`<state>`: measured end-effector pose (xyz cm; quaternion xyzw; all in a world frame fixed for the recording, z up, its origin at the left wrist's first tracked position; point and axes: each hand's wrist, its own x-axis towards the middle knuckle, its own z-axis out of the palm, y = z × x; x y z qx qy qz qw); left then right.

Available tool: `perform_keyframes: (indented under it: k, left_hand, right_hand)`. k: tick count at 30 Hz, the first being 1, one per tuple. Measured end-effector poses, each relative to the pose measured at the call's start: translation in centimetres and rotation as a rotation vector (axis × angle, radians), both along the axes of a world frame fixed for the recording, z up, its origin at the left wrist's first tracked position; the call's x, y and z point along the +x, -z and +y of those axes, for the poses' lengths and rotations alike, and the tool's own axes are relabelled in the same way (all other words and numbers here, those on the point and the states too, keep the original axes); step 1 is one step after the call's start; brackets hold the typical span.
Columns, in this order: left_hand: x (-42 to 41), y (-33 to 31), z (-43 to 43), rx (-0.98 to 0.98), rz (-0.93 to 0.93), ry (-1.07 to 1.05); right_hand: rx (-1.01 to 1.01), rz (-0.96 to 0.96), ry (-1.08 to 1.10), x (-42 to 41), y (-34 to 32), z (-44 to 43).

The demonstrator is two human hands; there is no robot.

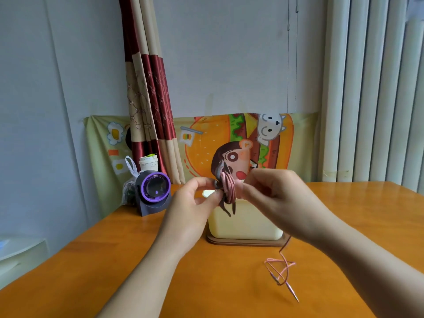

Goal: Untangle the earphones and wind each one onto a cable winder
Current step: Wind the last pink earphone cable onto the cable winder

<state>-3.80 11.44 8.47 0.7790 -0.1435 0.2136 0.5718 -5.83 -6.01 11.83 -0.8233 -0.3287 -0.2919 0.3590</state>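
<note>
Two hands (195, 200) (273, 193) on pink earphone coil (228, 188)

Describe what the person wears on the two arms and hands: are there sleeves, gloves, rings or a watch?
No sleeves show: the left forearm and the right forearm are bare down to the frame edge. The left hand and the right hand wear no gloves. No ring, watch or bracelet is visible on either side.

Centre: cream plastic box (245, 223) on orange wooden desk (114, 260).
Far left: grey purple-ringed fan (153, 191).
Near right: pink earphone cable (284, 257), on desk.
</note>
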Motion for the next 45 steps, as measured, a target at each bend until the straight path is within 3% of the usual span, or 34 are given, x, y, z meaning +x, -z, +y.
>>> perform_keyframes:
  k: [8,15,23,26,29,31,34,38,45]
  left_hand:
    - [-1.4,-0.2,-0.6,0.156,-0.08,0.143]
    - [-2.5,-0.9,-0.8,0.162,-0.102,0.28]
    - [-2.3,-1.1,-0.6,0.123,-0.084,0.354]
    - [-1.7,-1.0,-0.7,-0.01,-0.073,0.384]
    - [-1.5,-1.2,-1.5,-0.397,0.052,0.493]
    - [-1.4,-1.8,-1.9,-0.656,0.137,0.527]
    - [-0.1,-2.2,-1.8,-0.826,0.162,0.399]
    - [1.2,-1.9,-1.3,-0.735,0.131,0.218]
    - [2.2,-0.4,-0.2,-0.165,-0.027,-0.141]
  right_hand:
    - [0.006,-0.012,0.041,0.7,-2.8,-1.0]
    - [0.043,0.02,0.01,1.8,-2.8,-1.4]
    - [0.161,0.325,-0.139,3.8,-1.7,-2.2]
    - [0.208,0.481,-0.303,4.0,-0.5,-1.6]
    - [0.333,0.578,-0.352,3.9,1.1,-0.1]
    - [0.343,0.529,-0.251,3.8,1.9,0.7]
    - [0.171,0.302,-0.064,3.7,2.2,1.0]
    - [-0.003,0.108,0.013,2.8,1.5,0.8]
    - [-0.213,-0.074,0.065,1.5,-0.6,-0.1]
